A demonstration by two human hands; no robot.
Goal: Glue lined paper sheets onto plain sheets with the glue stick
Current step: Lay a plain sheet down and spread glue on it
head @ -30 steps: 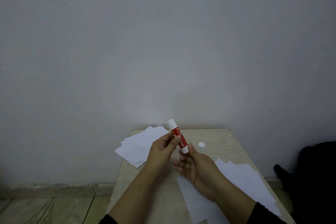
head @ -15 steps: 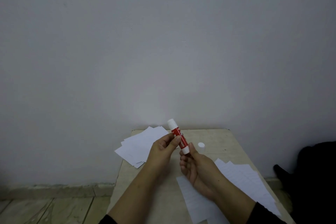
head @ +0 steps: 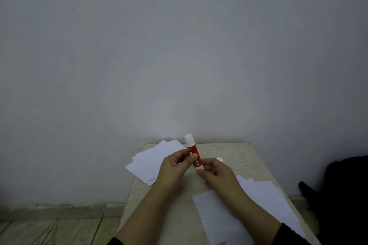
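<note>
Right up close, lined sheets (head: 258, 195) lie fanned across the near right of the table (head: 239, 151), one sheet (head: 213, 217) nearest the edge. Above them, both hands meet over the tabletop: the right hand (head: 219, 173) pinches the white bottom end of the glue stick (head: 194, 155), the left hand (head: 175, 167) wraps fingers round its red barrel, stick tilted, white end up. Just behind the right hand sits a small white cap (head: 219, 159). Farther back left, plain sheets (head: 153, 159) overhang the table's corner by the wall (head: 179, 45).
</note>
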